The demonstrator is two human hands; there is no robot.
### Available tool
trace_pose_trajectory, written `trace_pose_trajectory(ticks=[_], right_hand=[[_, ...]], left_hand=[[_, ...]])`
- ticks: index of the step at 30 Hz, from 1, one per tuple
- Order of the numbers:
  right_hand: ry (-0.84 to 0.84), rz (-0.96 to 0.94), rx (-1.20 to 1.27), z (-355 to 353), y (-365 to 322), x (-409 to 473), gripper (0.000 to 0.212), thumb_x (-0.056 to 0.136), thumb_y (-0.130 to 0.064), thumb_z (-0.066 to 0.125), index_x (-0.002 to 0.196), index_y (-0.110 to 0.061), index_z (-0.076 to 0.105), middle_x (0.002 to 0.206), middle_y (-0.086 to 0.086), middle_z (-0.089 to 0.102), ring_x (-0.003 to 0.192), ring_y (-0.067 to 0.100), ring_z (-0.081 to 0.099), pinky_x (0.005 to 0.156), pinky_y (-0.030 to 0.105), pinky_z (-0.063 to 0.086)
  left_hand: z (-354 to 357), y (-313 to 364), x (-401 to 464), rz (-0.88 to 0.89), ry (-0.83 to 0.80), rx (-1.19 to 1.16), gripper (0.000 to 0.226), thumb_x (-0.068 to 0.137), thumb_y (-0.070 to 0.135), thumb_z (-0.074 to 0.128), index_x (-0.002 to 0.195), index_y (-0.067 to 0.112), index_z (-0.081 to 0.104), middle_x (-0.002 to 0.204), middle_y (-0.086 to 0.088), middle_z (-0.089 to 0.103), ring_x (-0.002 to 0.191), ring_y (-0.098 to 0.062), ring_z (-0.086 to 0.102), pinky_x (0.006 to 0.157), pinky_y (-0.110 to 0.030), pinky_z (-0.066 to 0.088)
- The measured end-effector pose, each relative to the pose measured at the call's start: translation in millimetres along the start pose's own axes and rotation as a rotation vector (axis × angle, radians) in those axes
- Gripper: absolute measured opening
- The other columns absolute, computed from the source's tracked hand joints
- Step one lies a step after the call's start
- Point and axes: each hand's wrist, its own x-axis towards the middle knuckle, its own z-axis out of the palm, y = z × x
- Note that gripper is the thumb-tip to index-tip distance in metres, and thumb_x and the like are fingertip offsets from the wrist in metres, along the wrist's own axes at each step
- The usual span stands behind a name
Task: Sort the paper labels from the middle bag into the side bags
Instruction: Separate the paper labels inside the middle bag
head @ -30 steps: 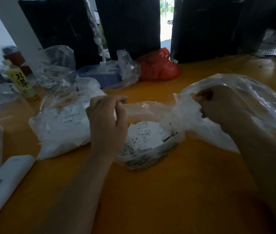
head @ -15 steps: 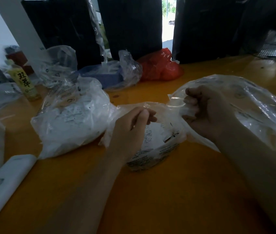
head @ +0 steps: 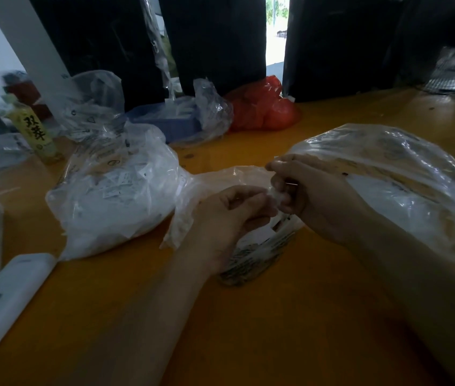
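Three clear plastic bags lie on the orange table point(head: 248, 330). The middle bag point(head: 251, 257) holds printed paper labels and is mostly hidden under my hands. The left bag point(head: 115, 201) bulges with white labels. The right bag point(head: 404, 190) is large and puffed up. My left hand point(head: 229, 218) hovers over the middle bag with curled fingers, and my right hand point(head: 318, 196) meets it fingertip to fingertip. Both pinch a small white paper label point(head: 275, 195) between them.
A white handset-like device point(head: 6, 302) lies at the left front. A yellow drink bottle point(head: 35, 132) stands at the back left. Behind are a clear bag over a blue box point(head: 176, 121), a red bag point(head: 265, 110), dark panels and a fan point(head: 454, 68).
My left hand moved right from the left bag to above the middle bag. My right hand left the right bag's mouth and came in to meet it at a label.
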Motion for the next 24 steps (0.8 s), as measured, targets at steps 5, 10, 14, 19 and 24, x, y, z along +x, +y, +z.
trace_pose_trajectory(ticks=[5,10,14,19,24], right_hand=[[0.077,0.032,-0.004,3.8,4.1,2.6,0.021,0.098,-0.011,0.057,0.118,-0.009,0.063,0.081,0.008,0.056,0.060,0.017,0.053,0.051,0.029,0.045],[0.086,0.032,-0.086,4.7,4.8,2.6,0.016,0.100,-0.014,0.056,0.113,-0.011,0.066,0.070,0.005,0.057,0.061,0.015,0.050,0.052,0.029,0.042],[0.075,-0.030,-0.262,3.1,0.0,-2.0,0.014,0.099,-0.021,0.062,0.110,-0.012,0.064,0.067,-0.003,0.058,0.058,0.012,0.046,0.052,0.025,0.040],[0.049,-0.129,-0.587,2.2,-6.1,-8.2,0.018,0.093,-0.025,0.071,0.110,-0.025,0.064,0.075,-0.002,0.069,0.056,0.011,0.054,0.054,0.019,0.047],[-0.001,-0.153,-0.608,-0.9,-14.3,-9.1,0.017,0.089,-0.008,0.073,0.100,-0.021,0.069,0.058,-0.010,0.049,0.050,0.007,0.046,0.052,0.017,0.044]], left_hand=[[-2.0,2.9,2.6,-0.036,0.001,-0.153,0.010,0.102,0.003,0.059,0.105,0.003,0.069,0.101,-0.015,0.078,0.098,-0.023,0.077,0.084,-0.028,0.062],[-1.8,7.9,2.9,-0.077,-0.083,-0.301,0.014,0.108,0.004,0.046,0.104,0.004,0.059,0.125,-0.024,0.073,0.115,-0.032,0.073,0.092,-0.036,0.062],[-0.8,8.9,2.0,-0.065,-0.116,-0.384,0.023,0.109,0.004,0.039,0.096,0.005,0.059,0.128,-0.027,0.070,0.121,-0.040,0.069,0.094,-0.040,0.061],[-0.7,6.6,2.3,-0.066,-0.143,-0.506,0.018,0.106,0.003,0.043,0.092,0.007,0.054,0.122,-0.023,0.069,0.117,-0.041,0.069,0.095,-0.044,0.060],[1.1,6.4,2.6,-0.053,-0.149,-0.538,0.007,0.093,0.008,0.056,0.099,0.006,0.058,0.119,-0.022,0.068,0.110,-0.039,0.071,0.095,-0.045,0.060]])
